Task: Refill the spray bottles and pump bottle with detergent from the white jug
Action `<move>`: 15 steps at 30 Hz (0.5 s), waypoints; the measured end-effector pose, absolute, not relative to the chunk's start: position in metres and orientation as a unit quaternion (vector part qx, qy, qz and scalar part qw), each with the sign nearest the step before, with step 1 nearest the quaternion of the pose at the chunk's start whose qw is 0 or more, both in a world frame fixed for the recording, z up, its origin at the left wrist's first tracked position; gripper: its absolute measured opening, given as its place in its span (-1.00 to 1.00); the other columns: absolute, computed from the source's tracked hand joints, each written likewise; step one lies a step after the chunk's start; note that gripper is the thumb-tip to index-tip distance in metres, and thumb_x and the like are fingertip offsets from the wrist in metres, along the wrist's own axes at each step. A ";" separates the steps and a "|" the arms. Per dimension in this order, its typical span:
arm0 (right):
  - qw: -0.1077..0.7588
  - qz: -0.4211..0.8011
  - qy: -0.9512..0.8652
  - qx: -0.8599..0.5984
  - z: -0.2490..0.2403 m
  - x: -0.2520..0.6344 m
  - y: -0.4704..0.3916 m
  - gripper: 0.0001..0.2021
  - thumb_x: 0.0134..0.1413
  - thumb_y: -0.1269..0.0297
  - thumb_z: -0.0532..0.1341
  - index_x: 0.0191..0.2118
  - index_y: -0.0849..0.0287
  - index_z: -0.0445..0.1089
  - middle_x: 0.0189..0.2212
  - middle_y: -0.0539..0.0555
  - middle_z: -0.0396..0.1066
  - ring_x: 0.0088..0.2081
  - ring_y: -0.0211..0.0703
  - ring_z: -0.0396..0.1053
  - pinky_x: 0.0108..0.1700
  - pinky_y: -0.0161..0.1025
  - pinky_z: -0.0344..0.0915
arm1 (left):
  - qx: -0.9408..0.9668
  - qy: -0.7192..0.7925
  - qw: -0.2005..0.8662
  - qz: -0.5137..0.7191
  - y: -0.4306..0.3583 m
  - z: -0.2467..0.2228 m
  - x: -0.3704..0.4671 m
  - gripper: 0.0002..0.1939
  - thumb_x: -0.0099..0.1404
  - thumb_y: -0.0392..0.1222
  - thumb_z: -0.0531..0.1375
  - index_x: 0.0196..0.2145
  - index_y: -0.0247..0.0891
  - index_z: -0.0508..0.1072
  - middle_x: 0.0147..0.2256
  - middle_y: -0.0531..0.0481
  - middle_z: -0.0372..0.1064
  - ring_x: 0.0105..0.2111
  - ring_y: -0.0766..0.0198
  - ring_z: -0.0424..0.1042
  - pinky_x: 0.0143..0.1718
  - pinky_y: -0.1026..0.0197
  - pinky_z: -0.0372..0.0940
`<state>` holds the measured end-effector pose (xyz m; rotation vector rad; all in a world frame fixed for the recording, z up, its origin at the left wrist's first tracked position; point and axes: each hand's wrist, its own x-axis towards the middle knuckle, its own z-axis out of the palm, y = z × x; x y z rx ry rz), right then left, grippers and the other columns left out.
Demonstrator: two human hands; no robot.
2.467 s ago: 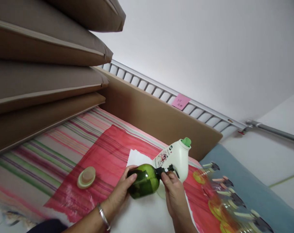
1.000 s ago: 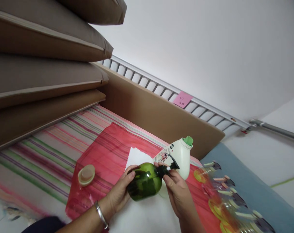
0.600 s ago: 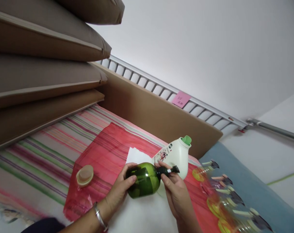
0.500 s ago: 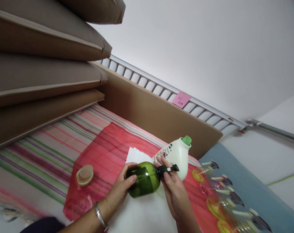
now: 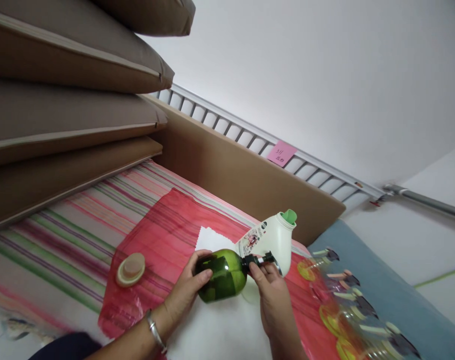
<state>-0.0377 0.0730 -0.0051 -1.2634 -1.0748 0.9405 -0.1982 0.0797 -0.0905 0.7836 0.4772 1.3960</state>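
A green pump bottle [image 5: 227,277] lies sideways in the air between my two hands, its black pump top [image 5: 260,259] pointing right. Around the bottle's base my left hand [image 5: 192,282] is closed, thumb on the near side. My right hand [image 5: 272,290] grips the black collar of the pump with thumb and fingers; some of these fingers are hidden behind it. Just beyond the bottle stands a white detergent jug [image 5: 282,235] with a green spout. White cloth or paper [image 5: 220,330] lies beneath the bottle.
A cream round cap [image 5: 130,270] rests on the red plastic sheet [image 5: 156,235] at left. Several clear pump bottles [image 5: 357,307] stand at right. Stacked cushions [image 5: 73,110] rise on the left, and a brown board [image 5: 231,160] with a pink note [image 5: 282,153] above it spans the back.
My right hand's fingers have shifted and curled round the pump collar, and the pump's nozzle has turned. My left hand keeps its hold on the bottle.
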 end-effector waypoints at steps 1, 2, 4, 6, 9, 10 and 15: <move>0.582 0.399 -0.462 -0.538 -0.006 -0.036 0.074 -0.57 -0.22 0.11 0.38 -0.16 0.14 0.39 -0.12 0.11 0.46 0.03 0.06 0.28 0.17 0.07 0.02 | 0.350 0.210 0.672 0.618 0.080 -0.090 -0.199 -0.58 0.10 -0.01 0.25 -0.09 -0.17 0.34 -0.07 -0.09 0.31 0.01 -0.01 0.24 0.03 0.02 0.14; 0.587 0.397 -0.466 -0.530 -0.006 -0.035 0.074 -0.56 -0.23 0.12 0.38 -0.15 0.13 0.39 -0.12 0.10 0.46 0.04 0.04 0.27 0.18 0.04 0.02 | 0.352 0.208 0.675 0.615 0.080 -0.090 -0.199 -0.58 0.10 -0.01 0.25 -0.09 -0.17 0.34 -0.06 -0.09 0.31 0.01 -0.01 0.24 0.03 0.01 0.14; 0.599 0.390 -0.471 -0.517 -0.003 -0.032 0.074 -0.57 -0.20 0.13 0.36 -0.13 0.11 0.39 -0.10 0.07 0.45 0.06 0.02 0.24 0.19 0.01 0.00 | 0.350 0.202 0.682 0.609 0.079 -0.088 -0.200 -0.56 0.08 0.00 0.25 -0.09 -0.17 0.33 -0.05 -0.10 0.31 0.02 -0.02 0.23 0.03 0.00 0.13; 0.615 0.377 -0.467 -0.511 0.002 -0.030 0.074 -0.59 -0.16 0.11 0.34 -0.12 0.10 0.41 -0.10 0.07 0.45 0.06 0.02 0.24 0.20 0.02 -0.01 | 0.343 0.199 0.691 0.604 0.078 -0.086 -0.200 -0.54 0.06 0.01 0.27 -0.09 -0.17 0.33 -0.04 -0.11 0.30 0.02 -0.03 0.23 0.03 -0.01 0.13; 0.623 0.376 -0.465 -0.504 0.010 -0.033 0.073 -0.59 -0.15 0.10 0.32 -0.12 0.09 0.42 -0.10 0.07 0.45 0.05 0.02 0.25 0.19 0.03 0.00 | 0.332 0.208 0.692 0.606 0.078 -0.084 -0.199 -0.53 0.04 0.03 0.28 -0.11 -0.18 0.34 -0.05 -0.12 0.31 0.01 -0.04 0.24 0.02 -0.02 0.13; 0.623 0.381 -0.462 -0.504 0.012 -0.035 0.073 -0.58 -0.15 0.10 0.32 -0.11 0.09 0.41 -0.10 0.08 0.44 0.05 0.03 0.26 0.17 0.02 0.04 | 0.330 0.208 0.691 0.609 0.077 -0.084 -0.199 -0.52 0.04 0.03 0.28 -0.10 -0.18 0.34 -0.04 -0.13 0.30 0.02 -0.05 0.23 0.03 -0.03 0.13; 0.627 0.391 -0.414 -0.531 -0.003 -0.042 0.073 -0.53 -0.20 0.05 0.33 -0.10 0.09 0.35 -0.10 0.11 0.44 0.00 0.04 0.32 0.07 -0.03 0.21 | 0.370 0.189 0.697 0.584 0.080 -0.093 -0.194 -0.23 -0.08 -0.02 0.38 0.07 -0.15 0.21 0.01 -0.16 0.29 0.05 -0.06 0.24 0.08 -0.05 0.10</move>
